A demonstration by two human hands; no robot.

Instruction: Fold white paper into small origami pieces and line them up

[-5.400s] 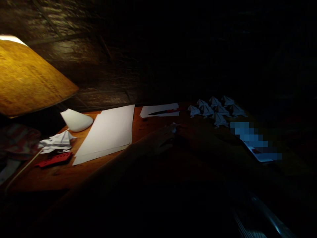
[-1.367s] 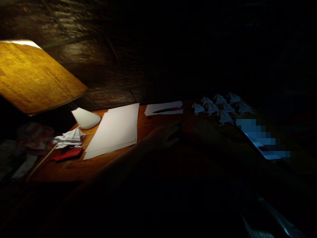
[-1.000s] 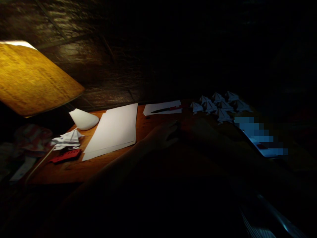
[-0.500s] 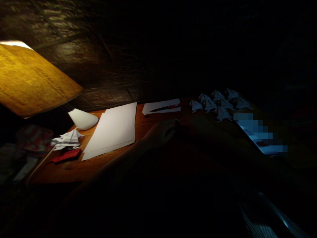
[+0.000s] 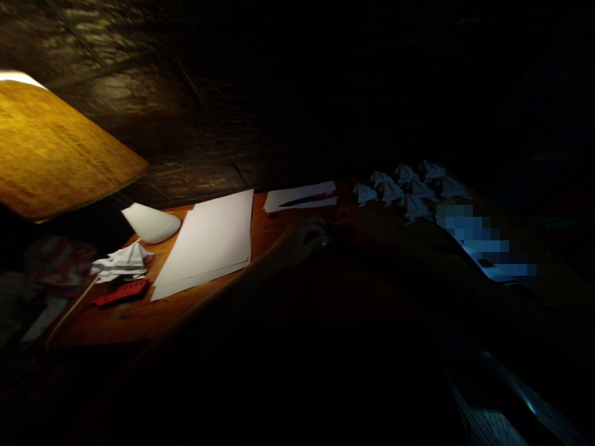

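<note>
The scene is very dark. My left hand rests on the wooden table with its fingers curled, and a small white scrap shows at its fingertips. My right hand lies just to its right, nearly touching it. Shadow hides the right hand's fingers. A stack of white paper sheets lies left of my left hand. Several small folded white paper figures sit in a cluster beyond my right hand.
A lit yellow lampshade hangs over the table's left side. Under it are a white cone, crumpled folded paper and a flat red object. A red-handled blade lies on a paper sheet. A glowing blurred screen is at right.
Both hands have shifted slightly away from me and stayed together on the table. The view has drifted a little; nothing else on the table has moved.
</note>
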